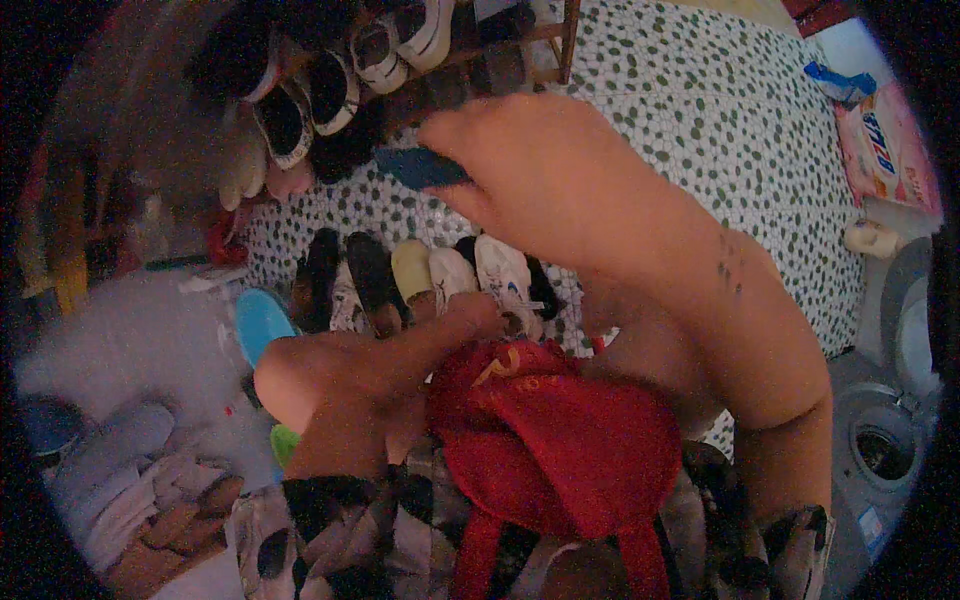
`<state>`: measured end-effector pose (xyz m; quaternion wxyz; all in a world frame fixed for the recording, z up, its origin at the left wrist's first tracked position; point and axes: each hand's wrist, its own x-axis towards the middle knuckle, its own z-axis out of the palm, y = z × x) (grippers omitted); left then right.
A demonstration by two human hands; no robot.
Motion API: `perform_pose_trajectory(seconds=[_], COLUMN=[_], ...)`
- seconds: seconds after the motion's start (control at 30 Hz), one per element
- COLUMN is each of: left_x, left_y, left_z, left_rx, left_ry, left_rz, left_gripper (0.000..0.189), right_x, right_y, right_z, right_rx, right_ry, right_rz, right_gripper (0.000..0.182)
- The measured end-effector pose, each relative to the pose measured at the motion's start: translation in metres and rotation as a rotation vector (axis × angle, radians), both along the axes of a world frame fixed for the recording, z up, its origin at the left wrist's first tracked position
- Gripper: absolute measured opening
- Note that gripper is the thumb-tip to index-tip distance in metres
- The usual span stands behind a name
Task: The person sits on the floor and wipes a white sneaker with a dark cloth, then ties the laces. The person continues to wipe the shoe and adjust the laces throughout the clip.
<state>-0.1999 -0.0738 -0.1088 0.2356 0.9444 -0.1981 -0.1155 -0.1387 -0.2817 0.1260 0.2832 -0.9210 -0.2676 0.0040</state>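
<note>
My right hand [457,154] reaches forward above the tiled floor and grips a dark blue flat item [420,167] between thumb and fingers. Its exact kind is unclear. My left forearm is bent inward, and my left hand [484,315] is low at the near end of a white sneaker [504,270]; its fingers are dim and partly hidden. Beside that sneaker stand another white shoe [452,274], a pale yellow shoe [412,270] and a dark shoe [369,262]. A red apron-like cloth [570,442] with straps hangs before my body.
A wooden rack [564,52] and several shoes, including a black-and-white shoe [330,94], are at the upper left. A blue basin-like item [262,319] is left. A pink packet [892,150] and a grey washing machine [877,442] stand right.
</note>
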Motion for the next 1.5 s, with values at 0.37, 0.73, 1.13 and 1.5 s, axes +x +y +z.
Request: perform_pose_trajectory(seconds=[0.37, 0.73, 1.13, 1.5], left_x=[-0.081, -0.031, -0.008, 0.002], left_y=[-0.004, 0.015, 0.039, 0.029], left_z=[-0.092, -0.042, 0.199, 0.197], left_rx=[0.308, 0.078, -0.190, -0.660], left_ry=[0.502, 0.489, -0.211, -0.414], left_rz=[0.196, 0.304, 0.129, 0.717], left_gripper=[0.041, 0.040, 0.029, 0.017], right_x=[-0.016, 0.011, 0.014, 0.005], right_y=[0.013, 0.004, -0.011, 0.022], right_z=[0.007, -0.008, 0.014, -0.011], right_rx=[0.031, 0.152, 0.243, 0.595], right_ry=[0.007, -0.078, -0.144, 0.275], right_rz=[0.081, -0.040, -0.376, -0.401], right_gripper=[0.025, 0.027, 0.054, 0.082])
